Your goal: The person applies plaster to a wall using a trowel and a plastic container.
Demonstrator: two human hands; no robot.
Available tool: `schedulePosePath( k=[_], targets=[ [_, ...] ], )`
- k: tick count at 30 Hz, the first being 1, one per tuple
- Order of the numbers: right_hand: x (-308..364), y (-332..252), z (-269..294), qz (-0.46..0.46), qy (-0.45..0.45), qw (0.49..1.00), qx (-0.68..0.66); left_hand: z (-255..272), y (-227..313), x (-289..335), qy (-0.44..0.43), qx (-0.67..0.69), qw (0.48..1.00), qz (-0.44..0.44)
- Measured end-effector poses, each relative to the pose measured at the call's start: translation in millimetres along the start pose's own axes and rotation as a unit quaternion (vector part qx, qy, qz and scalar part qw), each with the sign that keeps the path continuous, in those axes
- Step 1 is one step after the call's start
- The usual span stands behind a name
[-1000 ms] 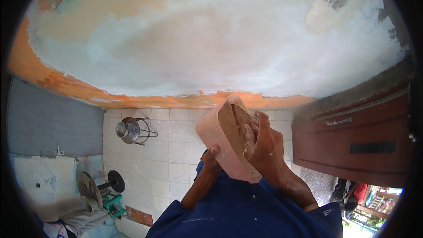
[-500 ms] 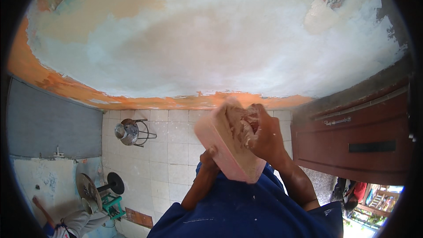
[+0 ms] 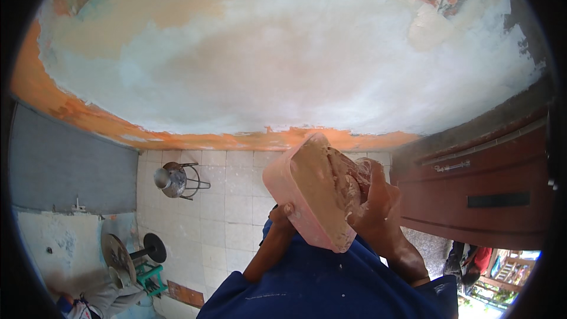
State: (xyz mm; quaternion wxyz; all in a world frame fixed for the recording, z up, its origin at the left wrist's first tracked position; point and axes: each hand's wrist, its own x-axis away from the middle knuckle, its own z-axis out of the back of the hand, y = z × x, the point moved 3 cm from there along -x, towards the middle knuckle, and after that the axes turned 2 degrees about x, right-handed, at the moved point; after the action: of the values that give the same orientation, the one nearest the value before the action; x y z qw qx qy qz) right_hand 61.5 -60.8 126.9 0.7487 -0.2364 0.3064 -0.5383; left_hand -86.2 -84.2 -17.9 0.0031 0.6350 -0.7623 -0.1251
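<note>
My left hand (image 3: 283, 215) grips the near left side of a pink rectangular tub (image 3: 289, 192), its thumb over the rim. The tub is tilted in front of my blue shirt. Beige putty (image 3: 322, 189) covers its inside and is heaped along its right side. At that right side my right hand (image 3: 378, 198) is closed and smeared with putty. It grips a flat, putty-smeared tool (image 3: 353, 171) against the heap; its exact shape is hidden by putty and fingers.
Ahead rises a wall (image 3: 266, 71) with pale patched filler and an orange lower border. A round stool (image 3: 172, 181) bearing a metal container stands left on the tiles. A brown door (image 3: 466, 183) is at right. Another person (image 3: 106, 301) sits lower left near a green stool (image 3: 152, 279).
My right hand has moved right and a little down, to the tub's right side, drawing putty with it. The tub has tipped slightly, showing more of the putty surface. My left hand keeps its grip.
</note>
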Motion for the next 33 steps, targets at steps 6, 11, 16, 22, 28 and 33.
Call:
schedulePosePath(
  k=[6, 11, 16, 22, 28, 33],
  targets=[
    [-5.0, -2.7, -8.6, 0.000, -0.026, 0.999, 0.021, 3.2, 1.4, 4.0, 0.009, -0.038, 0.999, 0.013],
    [-20.2, -3.6, -6.0, -0.018, -0.069, 0.997, -0.013, 6.5, 4.0, 7.6, 0.031, -0.094, 0.995, 0.027],
    [-23.4, -5.9, -24.1, -0.023, -0.106, 0.994, 0.014, 4.3, 2.5, 7.5, 0.038, -0.078, 0.996, 0.012],
    [-16.5, -14.7, -13.5, -0.044, -0.144, 0.988, 0.022, 6.7, -2.2, 7.5, 0.098, -0.060, 0.993, -0.042],
    [-14.6, -10.5, 2.5, -0.038, -0.070, 0.997, 0.019, 1.9, -5.2, 4.3, 0.047, -0.073, 0.993, -0.079],
    [-17.0, -2.8, -14.0, -0.046, -0.097, 0.992, 0.065, 2.1, -14.1, 17.6, 0.185, -0.057, 0.981, 0.007]
  ],
)
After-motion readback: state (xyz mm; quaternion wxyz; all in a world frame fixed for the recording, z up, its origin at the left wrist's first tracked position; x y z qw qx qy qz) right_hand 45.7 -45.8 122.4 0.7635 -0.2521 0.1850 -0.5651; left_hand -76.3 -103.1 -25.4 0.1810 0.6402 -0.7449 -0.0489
